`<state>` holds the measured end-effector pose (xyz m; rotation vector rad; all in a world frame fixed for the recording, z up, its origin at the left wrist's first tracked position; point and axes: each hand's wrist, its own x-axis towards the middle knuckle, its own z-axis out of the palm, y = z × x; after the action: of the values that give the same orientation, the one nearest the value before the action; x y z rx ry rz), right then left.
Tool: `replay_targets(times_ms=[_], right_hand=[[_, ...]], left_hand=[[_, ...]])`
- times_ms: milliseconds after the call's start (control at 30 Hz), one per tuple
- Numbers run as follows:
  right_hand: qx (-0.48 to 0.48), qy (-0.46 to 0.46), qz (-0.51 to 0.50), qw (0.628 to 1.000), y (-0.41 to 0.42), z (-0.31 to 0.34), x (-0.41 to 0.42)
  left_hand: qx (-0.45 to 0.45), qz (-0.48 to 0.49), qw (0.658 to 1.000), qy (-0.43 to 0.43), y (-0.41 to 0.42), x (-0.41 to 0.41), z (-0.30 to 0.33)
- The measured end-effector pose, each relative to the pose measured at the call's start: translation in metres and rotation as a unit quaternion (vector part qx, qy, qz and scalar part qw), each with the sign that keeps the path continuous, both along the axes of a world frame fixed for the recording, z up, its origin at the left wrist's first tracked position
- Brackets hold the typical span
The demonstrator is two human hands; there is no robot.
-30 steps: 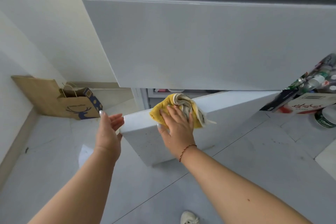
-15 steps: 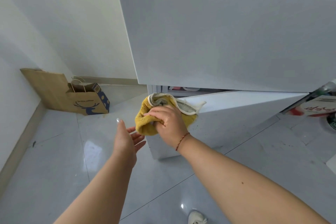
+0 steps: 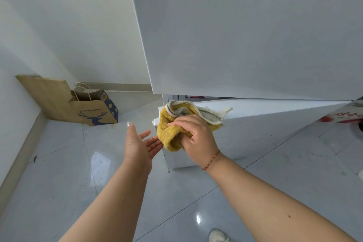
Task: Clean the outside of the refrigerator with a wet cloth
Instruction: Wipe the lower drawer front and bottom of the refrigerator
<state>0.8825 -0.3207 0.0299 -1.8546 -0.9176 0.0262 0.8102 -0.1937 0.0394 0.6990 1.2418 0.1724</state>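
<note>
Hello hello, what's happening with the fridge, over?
Right hand grip shut on yellow cloth, at lower fridge door corner. Left hand open, empty. Nothing in the way.

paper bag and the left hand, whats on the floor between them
Nothing: in the head view only bare grey floor tile lies between the paper bag and the open left hand.

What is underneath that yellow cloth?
The yellow cloth is bunched in the right hand against the corner of the white lower fridge door. The corner itself is covered. Beside it the left hand is open, its fingers reaching the cloth's edge.
</note>
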Motion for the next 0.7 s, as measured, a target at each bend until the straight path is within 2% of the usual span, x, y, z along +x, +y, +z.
replay_targets(times_ms=[233, 333, 500, 600, 700], right_hand=[[0.015, -0.032, -0.055, 0.998, -0.01, -0.018, 0.017], [0.013, -0.031, -0.075, 0.997, -0.013, -0.021, 0.029], [-0.007, 0.046, -0.104, 0.994, -0.004, -0.019, 0.054], [-0.009, 0.064, -0.096, 0.993, -0.003, -0.022, 0.054], [0.048, 0.187, -0.089, 0.977, -0.004, -0.021, 0.045]], left_hand=[[-0.012, 0.027, 0.999, -0.032, 0.014, 0.02, -0.004], [-0.014, 0.031, 0.997, -0.075, 0.015, 0.029, -0.003], [-0.01, 0.028, 0.988, -0.15, 0.02, 0.05, -0.001], [-0.003, 0.02, 0.989, -0.145, 0.022, 0.051, -0.002], [0.047, -0.017, 0.994, -0.102, 0.013, 0.044, -0.01]])
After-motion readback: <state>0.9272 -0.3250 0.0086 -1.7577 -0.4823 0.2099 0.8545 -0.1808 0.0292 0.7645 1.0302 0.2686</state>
